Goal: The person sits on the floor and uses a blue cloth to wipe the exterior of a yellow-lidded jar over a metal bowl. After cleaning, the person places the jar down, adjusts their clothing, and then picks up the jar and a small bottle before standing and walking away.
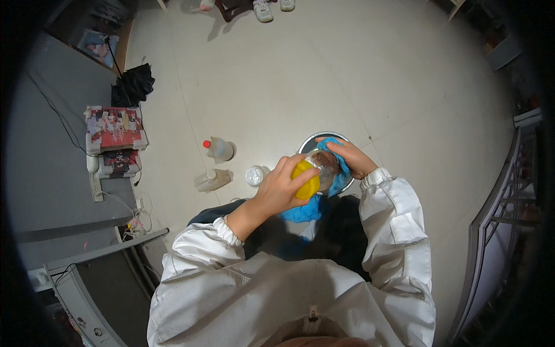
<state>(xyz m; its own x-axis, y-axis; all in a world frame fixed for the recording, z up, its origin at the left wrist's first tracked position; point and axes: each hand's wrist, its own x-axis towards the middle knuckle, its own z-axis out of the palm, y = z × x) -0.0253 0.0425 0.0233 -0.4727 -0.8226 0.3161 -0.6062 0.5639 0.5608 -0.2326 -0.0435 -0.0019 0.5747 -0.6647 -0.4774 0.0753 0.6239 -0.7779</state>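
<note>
A clear jar [326, 168] with something brown inside or on its wall is held tilted in front of me. My left hand [279, 184] grips it by its yellow lid [308, 185]. My right hand [356, 159] presses a blue cloth [340, 182] around the jar's far end. Beneath the jar stands a round metal basin [321, 134], partly covered by hands and cloth. More blue fabric [303, 211] shows between my knees; whether it belongs to the same cloth I cannot tell.
Left of the basin stand a red-capped plastic bottle [220, 150], a translucent container [212, 180] and a round silvery-topped container [254, 176]. Stacked boxes [116, 130], a black plastic bag [133, 84] and cables [141, 221] line the left wall. Another person's shoes [263, 11] are at the top.
</note>
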